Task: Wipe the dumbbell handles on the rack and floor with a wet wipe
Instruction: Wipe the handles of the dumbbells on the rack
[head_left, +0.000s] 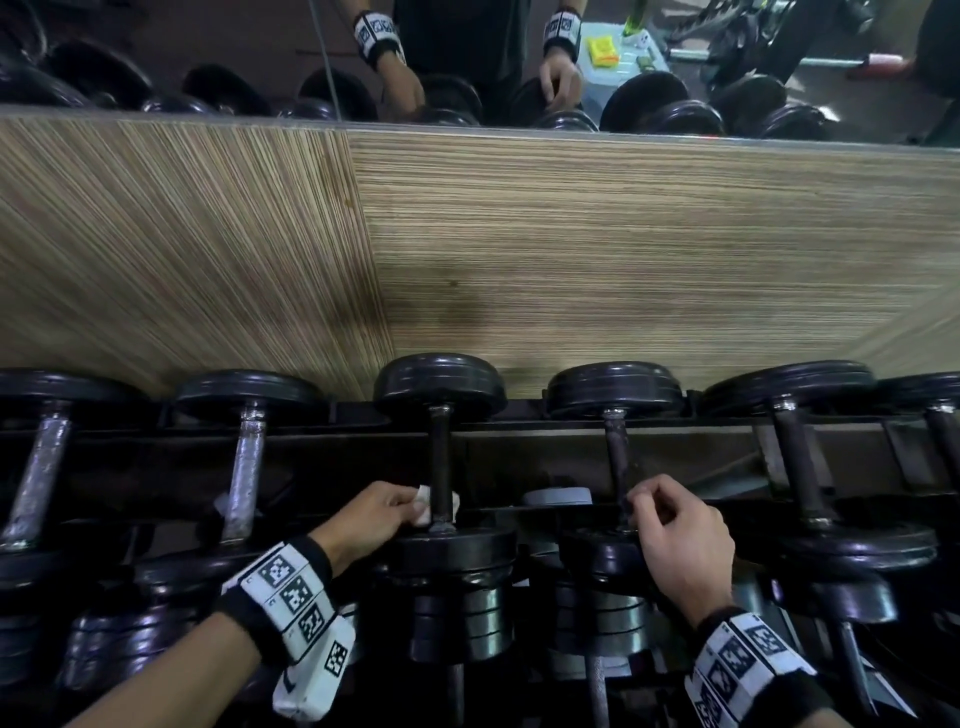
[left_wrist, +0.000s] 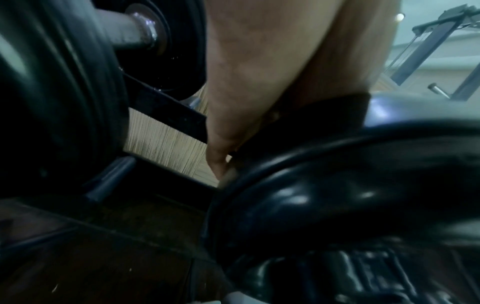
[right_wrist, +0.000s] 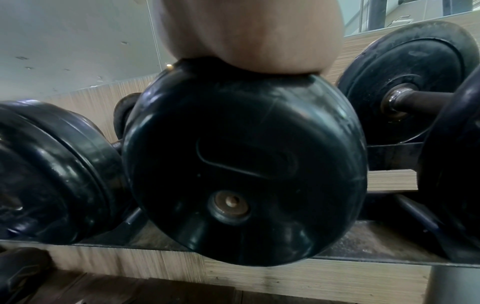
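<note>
Gripping a white wipe (head_left: 423, 506) around the near end of a dark dumbbell handle (head_left: 440, 457) on the rack (head_left: 519, 431), the left hand (head_left: 371, 517) had its fingers curled on the cloth beside the front weight (head_left: 452, 551). The right hand (head_left: 675, 535) rested on the next dumbbell's front weight (right_wrist: 244, 162), fingers curled at its handle (head_left: 617, 457), though whether they clasped it was unclear
</note>
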